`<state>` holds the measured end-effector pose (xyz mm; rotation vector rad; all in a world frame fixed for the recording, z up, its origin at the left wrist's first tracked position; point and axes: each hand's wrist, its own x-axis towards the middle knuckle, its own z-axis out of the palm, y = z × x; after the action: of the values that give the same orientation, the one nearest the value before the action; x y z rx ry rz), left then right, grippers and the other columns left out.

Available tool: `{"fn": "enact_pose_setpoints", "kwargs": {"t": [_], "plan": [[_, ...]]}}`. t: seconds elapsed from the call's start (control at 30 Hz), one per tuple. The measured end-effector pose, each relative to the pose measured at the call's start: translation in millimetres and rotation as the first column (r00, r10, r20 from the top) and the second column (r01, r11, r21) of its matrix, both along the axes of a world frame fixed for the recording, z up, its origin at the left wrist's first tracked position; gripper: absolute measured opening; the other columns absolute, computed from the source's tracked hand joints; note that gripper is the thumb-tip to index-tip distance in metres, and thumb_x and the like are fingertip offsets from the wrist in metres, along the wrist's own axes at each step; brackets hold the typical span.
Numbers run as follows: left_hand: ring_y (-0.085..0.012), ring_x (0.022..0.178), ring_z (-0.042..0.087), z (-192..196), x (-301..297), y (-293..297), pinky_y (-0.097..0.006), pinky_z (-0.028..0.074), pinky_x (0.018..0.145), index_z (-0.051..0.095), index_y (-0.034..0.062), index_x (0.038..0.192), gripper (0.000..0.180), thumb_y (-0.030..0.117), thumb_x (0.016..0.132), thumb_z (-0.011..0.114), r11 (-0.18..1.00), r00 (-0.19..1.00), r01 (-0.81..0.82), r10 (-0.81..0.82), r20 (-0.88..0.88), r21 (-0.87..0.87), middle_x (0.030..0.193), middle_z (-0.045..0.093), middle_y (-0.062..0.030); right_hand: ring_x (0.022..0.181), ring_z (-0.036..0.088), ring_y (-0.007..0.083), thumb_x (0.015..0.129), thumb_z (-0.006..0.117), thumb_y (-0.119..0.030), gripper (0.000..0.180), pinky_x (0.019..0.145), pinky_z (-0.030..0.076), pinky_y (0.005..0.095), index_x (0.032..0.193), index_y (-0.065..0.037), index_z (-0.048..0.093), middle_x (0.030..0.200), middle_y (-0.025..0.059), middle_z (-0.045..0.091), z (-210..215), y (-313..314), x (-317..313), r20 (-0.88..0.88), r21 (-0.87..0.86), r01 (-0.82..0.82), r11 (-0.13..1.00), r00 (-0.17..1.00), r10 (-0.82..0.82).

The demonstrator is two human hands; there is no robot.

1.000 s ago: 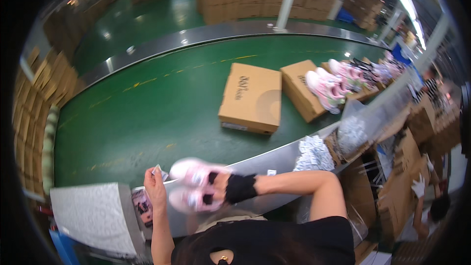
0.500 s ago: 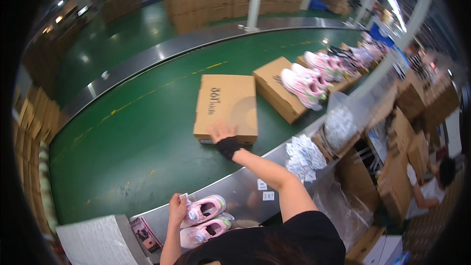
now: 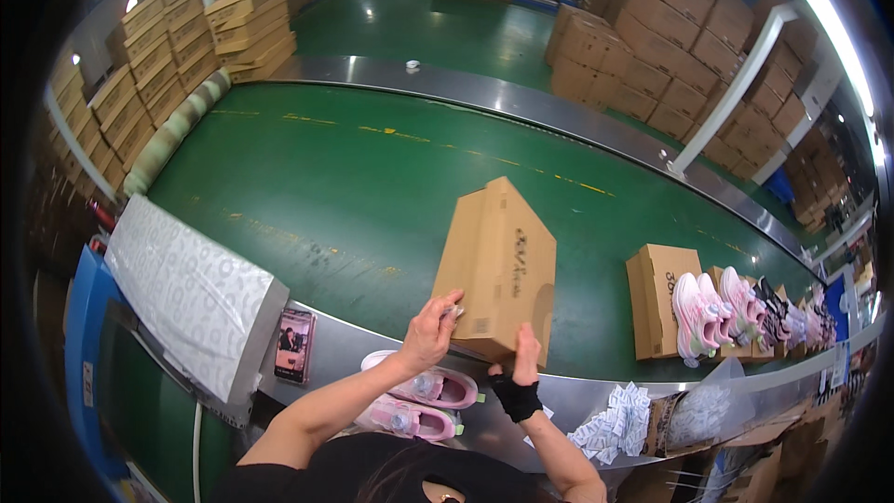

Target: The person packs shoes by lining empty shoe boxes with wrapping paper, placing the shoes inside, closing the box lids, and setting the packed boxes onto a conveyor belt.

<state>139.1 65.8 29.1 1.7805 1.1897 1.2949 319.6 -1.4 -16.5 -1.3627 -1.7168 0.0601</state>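
1. Two hands, my left hand (image 3: 430, 328) and right hand (image 3: 524, 354), clasp the tan cardboard shoebox (image 3: 498, 270), tilted up over the green conveyor belt's (image 3: 307, 177) near edge.
2. Pink trainers (image 3: 419, 401) lie just below the shoebox; judged next: open the lid.

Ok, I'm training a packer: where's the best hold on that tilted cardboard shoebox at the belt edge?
Probably the near end of the cardboard shoebox, coming from the person's side. That end is raised off the green belt and faces them; the left hand and right hand already bracket its two lower corners.
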Motion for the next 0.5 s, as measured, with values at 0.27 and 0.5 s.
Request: {"fn": "enact_pose_setpoints", "kwargs": {"t": [0.27, 0.5], "plan": [[-0.0289, 0.091, 0.056, -26, -60, 23, -0.038, 0.042, 0.08, 0.051, 0.0002, 0.097, 0.019, 0.011, 0.082, 0.051, 0.967, 0.97, -0.241, 0.242, -0.008, 0.085, 0.093, 0.059, -0.0164, 0.102, 0.05, 0.0188, 0.072, 0.059, 0.0, 0.049, 0.089, 0.038, 0.0301, 0.117, 0.0, 0.04, 0.111, 0.008, 0.05, 65, -8, -10, -0.865, -0.08, -0.005, 0.997, 0.497, -0.067], [-0.0293, 0.097, 0.05, -68, -101, 16, -0.046, 0.025, 0.095, 0.054, 0.0009, 0.091, 0.018, 0.014, 0.078, 0.053, 1.0, 0.698, -0.019, 0.001, -0.716, -0.018, 0.094, 0.056, -0.0171, 0.068, 0.055, 0.0245, 0.079, 0.061, -0.026, 0.028, 0.057, 0.046, 0.0384, 0.098, -0.007, 0.051, 0.087, 0.0109, 0.058, -29, -52, 39, -0.695, -0.583, -0.389, 0.713, -0.216, -0.686]]}}
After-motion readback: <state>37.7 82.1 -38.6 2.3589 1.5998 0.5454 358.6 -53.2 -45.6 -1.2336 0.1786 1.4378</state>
